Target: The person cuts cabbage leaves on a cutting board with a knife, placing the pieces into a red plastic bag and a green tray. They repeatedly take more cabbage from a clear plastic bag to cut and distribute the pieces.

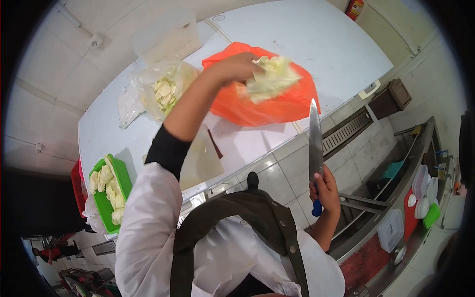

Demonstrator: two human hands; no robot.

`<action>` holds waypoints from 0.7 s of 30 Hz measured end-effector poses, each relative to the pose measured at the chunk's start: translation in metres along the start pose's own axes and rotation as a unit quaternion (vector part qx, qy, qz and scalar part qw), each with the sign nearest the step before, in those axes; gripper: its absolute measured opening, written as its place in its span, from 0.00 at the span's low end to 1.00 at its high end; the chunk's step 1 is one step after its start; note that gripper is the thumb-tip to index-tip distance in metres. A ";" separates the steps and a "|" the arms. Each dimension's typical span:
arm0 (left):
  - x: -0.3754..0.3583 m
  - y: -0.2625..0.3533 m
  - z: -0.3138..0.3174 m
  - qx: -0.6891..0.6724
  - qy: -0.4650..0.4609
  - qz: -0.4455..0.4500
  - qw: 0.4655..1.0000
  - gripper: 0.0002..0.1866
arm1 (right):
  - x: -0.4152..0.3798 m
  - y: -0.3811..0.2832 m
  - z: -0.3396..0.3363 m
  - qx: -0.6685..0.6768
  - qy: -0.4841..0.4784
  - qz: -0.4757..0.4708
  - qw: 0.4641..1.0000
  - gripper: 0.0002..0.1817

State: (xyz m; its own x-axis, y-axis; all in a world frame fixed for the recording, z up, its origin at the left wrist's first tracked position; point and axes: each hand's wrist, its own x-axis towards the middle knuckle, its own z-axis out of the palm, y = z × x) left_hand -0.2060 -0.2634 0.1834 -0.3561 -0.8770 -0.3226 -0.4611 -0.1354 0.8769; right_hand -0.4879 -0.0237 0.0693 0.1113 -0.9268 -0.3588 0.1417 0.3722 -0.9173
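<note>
My left hand [245, 68] is over an orange plastic bag [237, 111] on the white table. Its fingers grip a loose, pale green piece of cabbage [274, 81], blurred by motion. My right hand [325, 190] is closed around the blue handle of a large kitchen knife [315, 141], out past the table's front edge. The blade points up and away from me, apart from the bag. Under my left forearm lies a pale cutting board [202, 161], partly hidden by the sleeve. A clear plastic bag [143, 91] with pale cut pieces sits left of that arm.
A green crate [124, 180] of pale cabbage pieces stands at the table's left end. A clear plastic container [168, 42] is at the back. To the right are a floor drain [349, 132] and a metal counter [368, 225] with plastic tubs.
</note>
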 end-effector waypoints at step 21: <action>0.057 -0.025 -0.091 0.631 0.233 -0.030 0.739 0.30 | 0.052 -0.024 0.000 -0.013 0.026 -0.054 0.998 0.05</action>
State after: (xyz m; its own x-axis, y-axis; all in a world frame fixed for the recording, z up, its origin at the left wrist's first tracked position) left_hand -0.1412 -0.3520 0.1755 -0.1214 -0.9902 0.0686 -0.9603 0.0996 -0.2607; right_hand -0.4855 -0.0808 0.0727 0.0463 -0.9632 -0.2649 0.1239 0.2686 -0.9552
